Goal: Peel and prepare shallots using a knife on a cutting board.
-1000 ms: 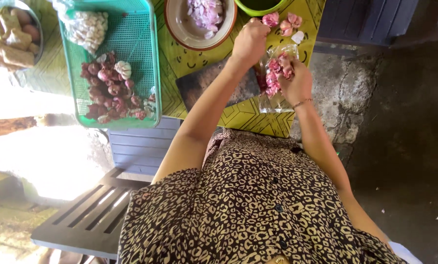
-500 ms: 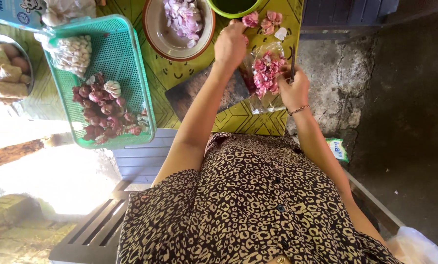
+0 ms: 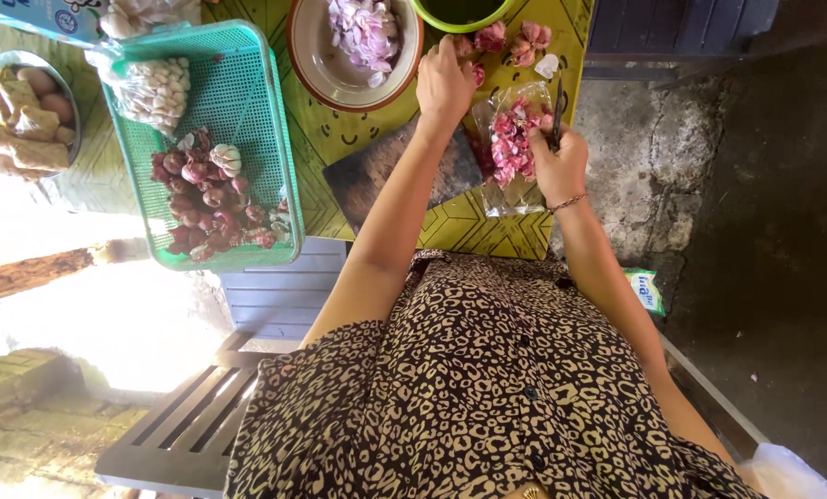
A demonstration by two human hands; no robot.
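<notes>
My left hand [image 3: 446,83] reaches forward beside the green bowl [image 3: 460,11], its fingers curled on a pink shallot [image 3: 477,74]. More peeled shallots [image 3: 515,39] lie just to the right on the yellow patterned tablecloth [image 3: 340,139]. My right hand [image 3: 561,164] grips a small dark knife [image 3: 558,109], blade pointing away from me. It rests on a clear plastic bag of pink shallot peels [image 3: 510,148]. A dark cutting board [image 3: 404,176] lies between my arms.
A brown-rimmed bowl [image 3: 314,69] holds cut shallot pieces. A green mesh tray [image 3: 256,102] carries unpeeled shallots [image 3: 201,203], a garlic bulb [image 3: 225,159] and a bag of garlic cloves [image 3: 155,88]. A metal bowl [image 3: 25,111] of food sits far left. Grey slatted bench [image 3: 182,425] below.
The camera view has shifted slightly. Both hands stay in nearly the same places, the left at the shallots by the green bowl, the right over the bag with the knife.
</notes>
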